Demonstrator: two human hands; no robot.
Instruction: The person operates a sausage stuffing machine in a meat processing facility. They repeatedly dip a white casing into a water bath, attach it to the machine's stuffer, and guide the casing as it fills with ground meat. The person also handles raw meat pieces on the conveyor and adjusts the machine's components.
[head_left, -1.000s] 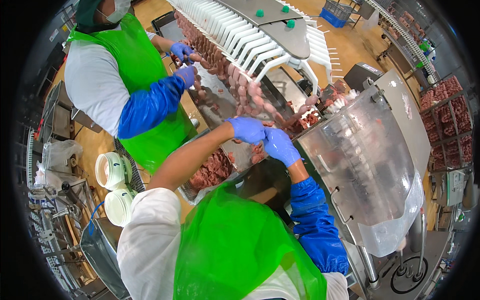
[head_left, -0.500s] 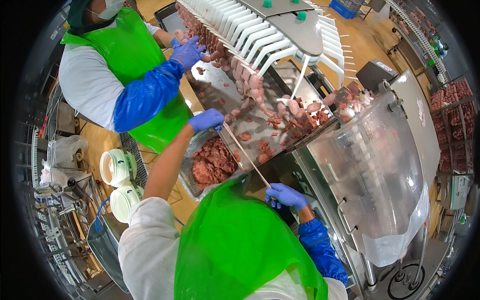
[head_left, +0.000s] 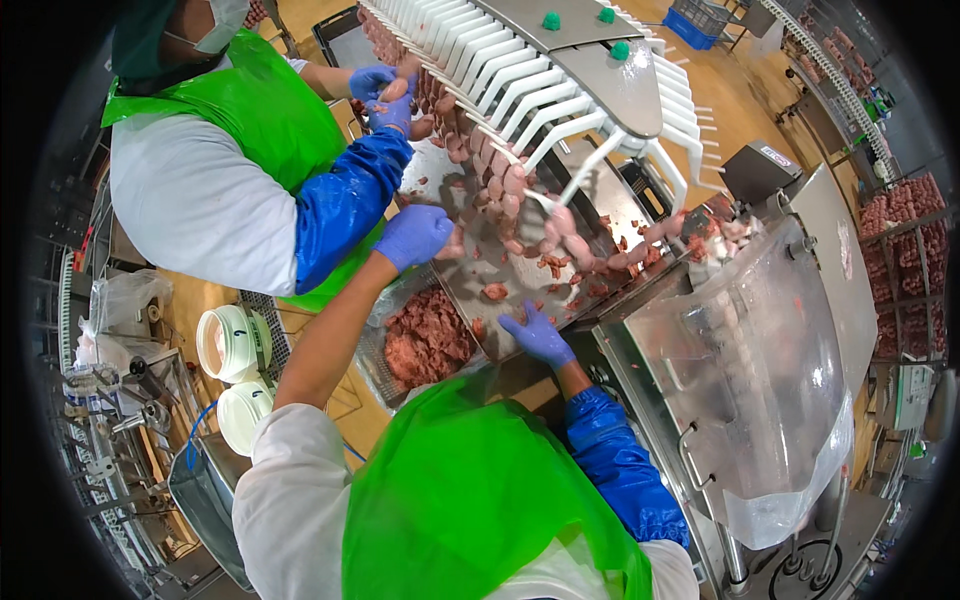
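A: Above the metal tray (head_left: 515,280)?
B: White hooks (head_left: 592,168), hung with linked sausages (head_left: 514,185).
A: Hands?
B: Right hand (head_left: 540,338) spread, seemingly empty; left hand (head_left: 415,237) clenched on a pink meat piece (head_left: 453,243) at the tray's left edge.
A: Step?
B: Handling that piece, I'd judge; next calls for secure fingers.

Floor: tan-yellow (head_left: 755,90), visible at 1–2 o'clock and again toward 9. Dark grey wall (head_left: 80,105) at 10. Blue crate (head_left: 688,30) on the floor at 1, grey basket (head_left: 706,12) on top. Loaded metal-framed rack (head_left: 903,233) at 3; pale boxy cabinet (head_left: 910,405) just below it. Two round white tubs (head_left: 244,418) near 9; cluttered metal equipment at 8, detail blurred.
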